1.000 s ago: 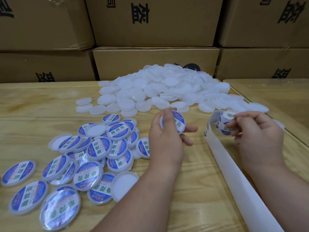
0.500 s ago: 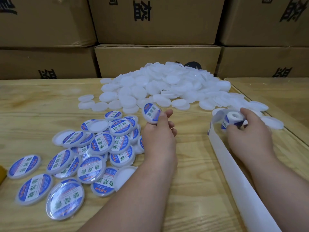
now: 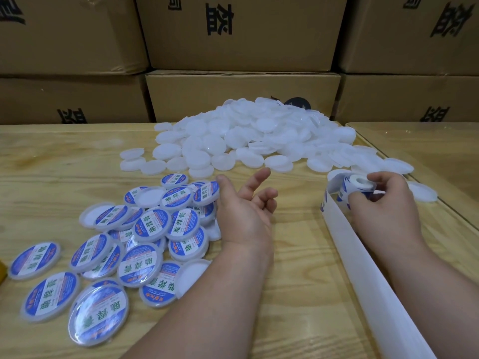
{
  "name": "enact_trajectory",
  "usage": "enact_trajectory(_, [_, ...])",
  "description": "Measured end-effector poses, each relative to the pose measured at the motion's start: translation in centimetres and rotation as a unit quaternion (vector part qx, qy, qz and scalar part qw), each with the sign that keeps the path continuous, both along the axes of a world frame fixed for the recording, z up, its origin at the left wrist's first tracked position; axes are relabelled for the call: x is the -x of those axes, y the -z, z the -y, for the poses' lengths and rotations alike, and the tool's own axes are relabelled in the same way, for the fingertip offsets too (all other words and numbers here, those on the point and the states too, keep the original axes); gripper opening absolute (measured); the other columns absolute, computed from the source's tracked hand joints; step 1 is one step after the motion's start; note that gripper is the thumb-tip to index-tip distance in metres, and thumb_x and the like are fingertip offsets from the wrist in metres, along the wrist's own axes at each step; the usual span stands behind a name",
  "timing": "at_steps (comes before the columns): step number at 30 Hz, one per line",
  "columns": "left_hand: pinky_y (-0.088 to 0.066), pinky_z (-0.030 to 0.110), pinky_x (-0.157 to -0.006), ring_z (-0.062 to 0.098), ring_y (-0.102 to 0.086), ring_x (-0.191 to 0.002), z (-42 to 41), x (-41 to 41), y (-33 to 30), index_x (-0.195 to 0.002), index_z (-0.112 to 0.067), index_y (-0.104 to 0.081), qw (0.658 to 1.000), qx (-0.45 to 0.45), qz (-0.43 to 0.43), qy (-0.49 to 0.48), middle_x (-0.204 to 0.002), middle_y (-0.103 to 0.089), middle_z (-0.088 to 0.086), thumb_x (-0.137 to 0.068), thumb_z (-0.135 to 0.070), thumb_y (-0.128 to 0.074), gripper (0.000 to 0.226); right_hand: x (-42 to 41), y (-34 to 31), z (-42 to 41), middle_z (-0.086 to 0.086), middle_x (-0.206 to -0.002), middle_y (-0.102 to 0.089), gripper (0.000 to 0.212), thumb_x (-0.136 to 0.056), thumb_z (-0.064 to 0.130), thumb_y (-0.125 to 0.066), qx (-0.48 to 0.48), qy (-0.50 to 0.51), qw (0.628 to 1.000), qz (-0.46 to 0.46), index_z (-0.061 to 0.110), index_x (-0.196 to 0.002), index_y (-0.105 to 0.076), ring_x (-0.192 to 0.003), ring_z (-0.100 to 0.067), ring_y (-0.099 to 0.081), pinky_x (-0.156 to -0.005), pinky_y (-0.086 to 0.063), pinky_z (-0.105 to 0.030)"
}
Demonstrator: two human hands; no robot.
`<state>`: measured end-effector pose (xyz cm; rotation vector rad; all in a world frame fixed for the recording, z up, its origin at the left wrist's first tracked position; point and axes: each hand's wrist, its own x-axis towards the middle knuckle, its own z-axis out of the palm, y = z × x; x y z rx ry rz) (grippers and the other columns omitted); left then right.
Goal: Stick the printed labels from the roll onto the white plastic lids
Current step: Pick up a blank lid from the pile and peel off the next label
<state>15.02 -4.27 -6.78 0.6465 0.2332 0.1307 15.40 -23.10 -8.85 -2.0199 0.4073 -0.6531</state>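
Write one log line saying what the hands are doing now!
left hand: open, beside labelled lids | right hand: grips label roll | blank lids: heaped behind

Small roll of blue-and-white printed labels (image 3: pixel 359 189) partly covered by fingers of right hand (image 3: pixel 383 203); print unreadable. Long white backing strip (image 3: pixel 363 268) cut off at bottom edge. Labelled lids beside left hand (image 3: pixel 243 216) partly hidden behind it. Yellow object (image 3: pixel 2 274) cropped at left edge, unidentifiable. Brown cardboard boxes (image 3: pixel 241 32) truncated at top, characters incomplete.
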Motion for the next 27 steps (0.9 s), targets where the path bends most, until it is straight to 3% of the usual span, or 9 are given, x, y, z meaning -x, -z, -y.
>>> enact_trajectory(4, [-0.047,0.024,-0.058,0.013,-0.061,-0.055,0.4,0.3,0.0,-0.104,-0.027,-0.051,0.996,-0.073,0.024,0.043,-0.099,-0.079,0.008,-0.108,-0.045,-0.034,0.025,0.1,0.0,-0.1,-0.004,-0.131,-0.051,0.035,-0.085,0.021,-0.065,0.011,0.019,1.000,0.011,0.030,-0.114,-0.048,-0.101,-0.018,-0.058,-0.079,-0.044,-0.033])
enact_trajectory(6, [-0.050,0.022,-0.059,0.012,-0.064,-0.059,0.9,0.6,0.2,-0.106,-0.026,-0.057,0.985,-0.156,0.038,0.058,-0.096,-0.079,0.004,-0.107,-0.034,-0.040,0.019,0.3,-0.2,-0.3,-0.002,-0.126,-0.050,0.030,-0.084,0.024,-0.064,0.024,0.028,0.999,0.040,0.029,-0.110,-0.050,-0.099,-0.013,-0.053,-0.075,-0.040,-0.026])
enact_trajectory(8, [-0.050,0.015,-0.062,0.008,-0.066,-0.069,1.5,1.0,0.6,-0.110,-0.029,-0.065,0.947,-0.307,0.060,0.069,-0.096,-0.079,-0.006,-0.105,-0.024,-0.045,0.022,0.9,-0.8,-1.0,0.004,-0.110,-0.055,0.022,-0.080,0.032,-0.059,0.023,0.022,0.996,0.078,0.031,-0.101,-0.053,-0.085,-0.001,-0.054,-0.066,-0.037,-0.018])
enact_trajectory(10, [-0.052,0.014,-0.075,0.007,-0.068,-0.089,2.0,1.7,1.4,-0.121,-0.031,-0.067,0.845,-0.519,0.100,0.083,-0.109,-0.075,-0.014,-0.101,-0.021,-0.045,0.031,1.5,-1.1,-1.5,0.010,-0.082,-0.062,0.007,-0.080,0.035,-0.055,0.016,0.006,0.995,0.096,0.031,-0.084,-0.057,-0.071,0.001,-0.057,-0.060,-0.039,-0.023])
enact_trajectory(13, [-0.039,0.034,-0.113,0.018,-0.049,-0.134,2.8,2.2,2.6,-0.137,-0.029,-0.058,0.577,-0.795,0.163,0.092,-0.141,-0.060,-0.008,-0.098,-0.024,-0.041,0.043,2.5,-0.8,-2.1,-0.003,-0.062,-0.065,0.034,-0.081,0.039,-0.047,0.003,-0.042,0.999,0.034,0.014,-0.067,-0.065,-0.063,-0.021,-0.061,-0.058,-0.049,-0.040])
enact_trajectory(15, [-0.016,0.038,-0.125,0.021,-0.023,-0.152,3.2,2.1,3.1,-0.151,-0.031,-0.040,0.511,-0.840,0.137,0.118,-0.161,-0.036,-0.003,-0.099,-0.031,-0.036,0.052,2.7,-0.7,-2.2,-0.004,-0.061,-0.068,0.039,-0.080,0.040,-0.044,-0.014,-0.069,0.997,-0.010,0.014,-0.067,-0.069,-0.068,-0.028,-0.065,-0.065,-0.052,-0.044])
enact_trajectory(17, [-0.004,0.039,-0.126,0.021,-0.006,-0.156,3.7,1.3,3.5,-0.158,-0.032,-0.023,0.510,-0.845,0.100,0.130,-0.169,-0.017,0.001,-0.098,-0.040,-0.033,0.061,2.6,-0.8,-2.2,-0.007,-0.058,-0.064,0.046,-0.078,0.046,-0.042,-0.009,-0.079,0.996,-0.027,0.010,-0.063,-0.066,-0.064,-0.030,-0.061,-0.063,-0.051,-0.045])
enact_trajectory(21, [-0.001,0.046,-0.125,0.029,0.001,-0.156,4.4,-2.6,3.2,-0.160,-0.035,-0.005,0.507,-0.853,0.049,0.116,-0.170,-0.001,0.008,-0.092,-0.054,-0.036,0.077,2.2,-0.8,-2.4,0.002,-0.043,-0.035,0.047,-0.078,0.052,-0.046,0.012,-0.086,0.996,-0.030,0.012,-0.053,-0.047,-0.044,-0.011,-0.031,-0.052,-0.032,-0.033])
enact_trajectory(27, [0.001,0.061,-0.120,0.041,0.013,-0.153,5.1,-10.2,2.9,-0.157,-0.043,0.012,0.533,-0.843,-0.050,0.053,-0.169,0.017,0.006,-0.079,-0.076,-0.041,0.100,1.7,0.2,-1.8,0.006,-0.045,-0.044,0.043,-0.089,0.050,-0.053,0.009,-0.104,0.994,-0.035,0.015,-0.063,-0.057,-0.044,-0.009,-0.037,-0.052,-0.034,-0.031])
